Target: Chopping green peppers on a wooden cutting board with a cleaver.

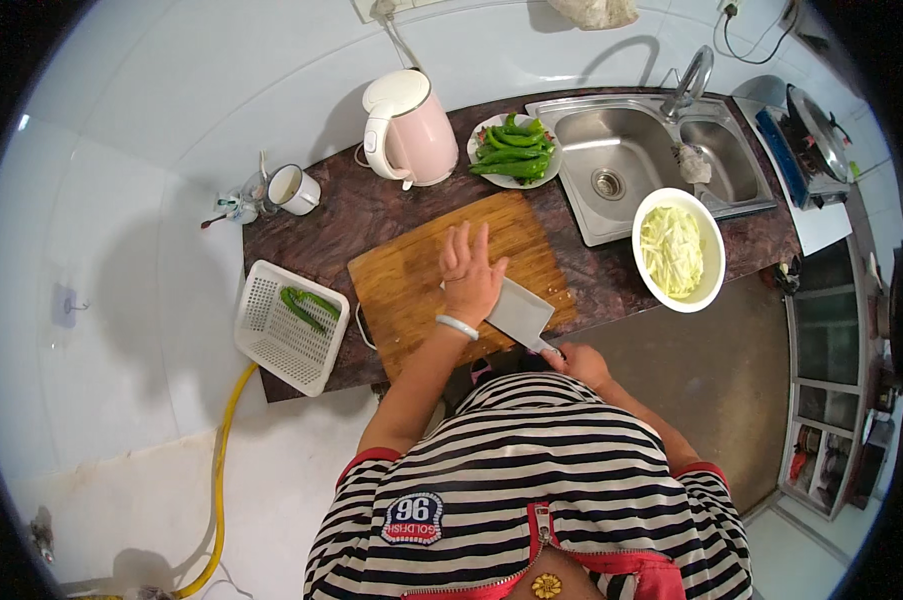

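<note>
My right hand (pixel 582 365) grips the handle of a kitchen cleaver at the front edge of the counter. The wide steel blade of the cleaver (pixel 521 311) lies flat over a wooden cutting board (pixel 399 296), angled towards the left. My left hand (pixel 472 281), with a pale bangle at the wrist, is spread over the far end of the blade and covers part of it. Whether its palm presses on the steel or hovers just above cannot be told. Small pale bits dot the board's right side.
A plate (pixel 505 182) of green peppers and a pink electric kettle (pixel 430 146) stand behind the board. A white plastic basket (pixel 250 341) with a few green peppers is at left. At right are a double sink (pixel 582 217) and a white bowl (pixel 715 274) of pale shredded vegetable.
</note>
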### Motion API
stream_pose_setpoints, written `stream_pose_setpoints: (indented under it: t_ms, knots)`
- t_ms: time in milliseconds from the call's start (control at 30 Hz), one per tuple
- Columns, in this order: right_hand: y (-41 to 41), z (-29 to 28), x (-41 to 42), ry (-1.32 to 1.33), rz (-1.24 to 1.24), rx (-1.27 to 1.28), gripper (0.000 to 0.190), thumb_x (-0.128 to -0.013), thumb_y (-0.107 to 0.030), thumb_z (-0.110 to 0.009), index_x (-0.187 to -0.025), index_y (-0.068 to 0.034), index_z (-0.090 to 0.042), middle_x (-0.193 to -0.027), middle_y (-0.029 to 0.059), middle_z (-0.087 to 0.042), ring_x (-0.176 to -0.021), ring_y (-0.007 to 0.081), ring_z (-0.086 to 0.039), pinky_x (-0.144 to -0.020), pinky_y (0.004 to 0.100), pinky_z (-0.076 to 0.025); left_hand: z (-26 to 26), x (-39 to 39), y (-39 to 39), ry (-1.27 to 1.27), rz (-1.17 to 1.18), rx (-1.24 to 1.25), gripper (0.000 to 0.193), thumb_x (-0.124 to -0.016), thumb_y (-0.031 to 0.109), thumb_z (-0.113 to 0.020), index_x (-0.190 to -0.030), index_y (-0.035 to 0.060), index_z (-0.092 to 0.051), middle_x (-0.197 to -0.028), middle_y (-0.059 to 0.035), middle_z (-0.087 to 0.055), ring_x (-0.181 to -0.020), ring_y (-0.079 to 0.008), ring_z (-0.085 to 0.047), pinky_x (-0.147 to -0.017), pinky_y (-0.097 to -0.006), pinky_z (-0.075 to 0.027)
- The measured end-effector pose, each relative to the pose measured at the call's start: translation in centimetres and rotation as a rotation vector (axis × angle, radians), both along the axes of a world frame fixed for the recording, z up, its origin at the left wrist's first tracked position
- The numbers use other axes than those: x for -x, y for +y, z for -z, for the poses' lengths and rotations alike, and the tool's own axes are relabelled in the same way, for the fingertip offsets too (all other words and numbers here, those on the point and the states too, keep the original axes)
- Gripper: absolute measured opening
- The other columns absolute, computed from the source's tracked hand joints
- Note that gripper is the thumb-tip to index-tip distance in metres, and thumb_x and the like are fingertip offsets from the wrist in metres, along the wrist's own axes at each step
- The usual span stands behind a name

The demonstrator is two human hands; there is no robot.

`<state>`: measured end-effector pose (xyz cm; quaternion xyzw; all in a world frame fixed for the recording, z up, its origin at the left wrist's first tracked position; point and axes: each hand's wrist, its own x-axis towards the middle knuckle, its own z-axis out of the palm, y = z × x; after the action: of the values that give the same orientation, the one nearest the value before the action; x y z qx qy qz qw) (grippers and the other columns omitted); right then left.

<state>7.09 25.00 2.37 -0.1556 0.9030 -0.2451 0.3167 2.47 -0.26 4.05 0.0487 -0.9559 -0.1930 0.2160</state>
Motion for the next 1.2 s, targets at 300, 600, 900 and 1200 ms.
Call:
stream_pose_setpoints:
  t_ms: [300, 600, 900, 1200]
  knots:
    - [0.0, 0.3, 0.9, -0.093, -0.113, -0.109, 0.063, -0.092, -0.064, -0.043, -0.092, -0.005, -0.066, -0.089, 0.0218, -0.068, -0.086, 0.0405, -0.065, -0.074, 0.0504, -0.051, 4.1, 1.8, 1.3, -0.193, -0.001, 0.083, 0.078, -0.09, 0.046, -0.057, -0.149, 0.0064, -0.024, -0.149, -0.0222, -0.027, -0.142, -0.0429, -0.014, -0.114, -0.0556, -0.012]
    - [-0.7, 0.9, 0.9, -0.174, -0.078, -0.058, 0.064, -0.094, -0.062, -0.041, -0.089, -0.002, -0.064, -0.087, 0.0242, -0.067, -0.087, 0.042, -0.065, -0.074, 0.0505, -0.05, 3.8, 2.4, 1.4, -0.347, 0.038, 0.095, 0.082, -0.09, 0.05, -0.054, -0.151, 0.0065, -0.021, -0.153, -0.0218, -0.023, -0.144, -0.0419, -0.012, -0.115, -0.0558, -0.009]
    - [-0.6, 2.0, 0.6, -0.219, -0.133, -0.096, 0.065, -0.094, -0.062, -0.039, -0.094, -0.002, -0.064, -0.091, 0.0241, -0.067, -0.09, 0.042, -0.064, -0.078, 0.0504, -0.05, 4.3, 1.9, 1.3, -0.281, 0.023, 0.124, 0.08, -0.09, 0.048, -0.055, -0.151, 0.0075, -0.023, -0.153, -0.0229, -0.024, -0.144, -0.0431, -0.012, -0.114, -0.0605, -0.006]
    - [-0.1, 4.2, 0.4, -0.178, -0.116, -0.025, 0.066, -0.094, -0.062, -0.039, -0.096, -0.001, -0.064, -0.095, 0.0265, -0.066, -0.091, 0.0432, -0.063, -0.079, 0.0518, -0.048, 4.2, 1.8, 1.6, -0.241, 0.033, 0.172, 0.079, -0.09, 0.047, -0.055, -0.151, 0.0078, -0.023, -0.152, -0.0237, -0.026, -0.144, -0.0435, -0.013, -0.114, -0.061, -0.005]
